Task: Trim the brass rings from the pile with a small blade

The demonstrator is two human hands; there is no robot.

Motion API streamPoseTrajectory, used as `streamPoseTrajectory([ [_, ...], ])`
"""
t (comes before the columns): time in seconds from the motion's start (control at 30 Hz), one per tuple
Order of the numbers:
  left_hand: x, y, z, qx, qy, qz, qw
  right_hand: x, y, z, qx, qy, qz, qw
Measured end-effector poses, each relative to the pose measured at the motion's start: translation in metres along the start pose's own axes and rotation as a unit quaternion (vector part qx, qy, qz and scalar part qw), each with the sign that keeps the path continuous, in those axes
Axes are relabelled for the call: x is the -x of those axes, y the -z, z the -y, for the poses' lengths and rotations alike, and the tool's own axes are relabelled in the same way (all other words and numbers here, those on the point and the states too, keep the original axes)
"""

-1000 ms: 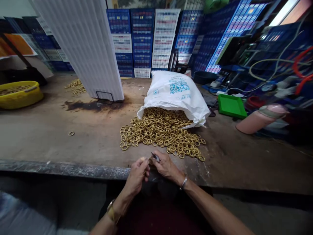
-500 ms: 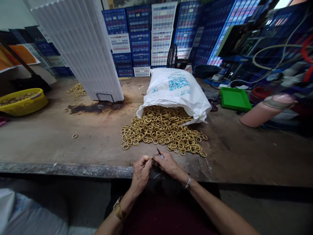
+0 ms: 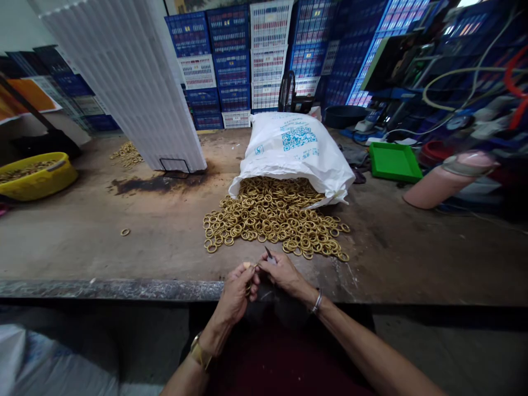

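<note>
My left hand [image 3: 238,290] is closed on brass-coloured rings [image 3: 248,287], held near the table's front edge; its fingers partly hide them. Pale tape or a cover wraps one of its fingertips. Closed round a small dark-bladed knife [image 3: 268,254], my right hand [image 3: 284,275] meets the left one at the fingertips, the blade pointing up and away. A ring's edge shows between the two hands. Just beyond lies a heap of brass-coloured rings [image 3: 272,223], spilling from the mouth of a white sack [image 3: 284,151] printed in blue.
One loose ring [image 3: 125,232] lies at the left. A white corrugated panel [image 3: 136,82] stands in a wire holder, with a small ring pile [image 3: 127,155] behind it. A yellow basin [image 3: 37,184] is far left. A green tray [image 3: 395,162] and pink bottle [image 3: 447,181] stand right.
My left hand has turned and its fingers have opened out a little, showing more of the rings in it. The right hand stays nearly in place with the knife. The view has shifted slightly.
</note>
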State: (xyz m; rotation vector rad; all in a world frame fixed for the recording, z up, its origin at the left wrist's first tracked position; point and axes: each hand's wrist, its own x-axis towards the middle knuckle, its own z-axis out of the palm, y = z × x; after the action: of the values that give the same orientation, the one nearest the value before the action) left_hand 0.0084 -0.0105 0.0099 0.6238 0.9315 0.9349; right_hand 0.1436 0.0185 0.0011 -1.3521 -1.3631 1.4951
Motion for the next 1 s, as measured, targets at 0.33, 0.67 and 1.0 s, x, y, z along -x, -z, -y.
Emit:
streamPoseTrajectory([
  [0.33, -0.001, 0.004, 0.009, -0.037, -0.067, -0.04, 0.996, 0.007, 0.002, -0.002, 0.257, 0.146, 0.003, 0.955],
  [0.67, -0.004, 0.01, 0.015, -0.097, -0.1, -0.042, 0.989, 0.011, -0.001, 0.0, 0.386, 0.159, 0.041, 0.908],
  [1.0, 0.007, 0.007, 0.004, 0.013, -0.068, -0.006, 0.998, -0.008, 0.005, 0.011, 0.451, 0.109, 0.032, 0.885],
])
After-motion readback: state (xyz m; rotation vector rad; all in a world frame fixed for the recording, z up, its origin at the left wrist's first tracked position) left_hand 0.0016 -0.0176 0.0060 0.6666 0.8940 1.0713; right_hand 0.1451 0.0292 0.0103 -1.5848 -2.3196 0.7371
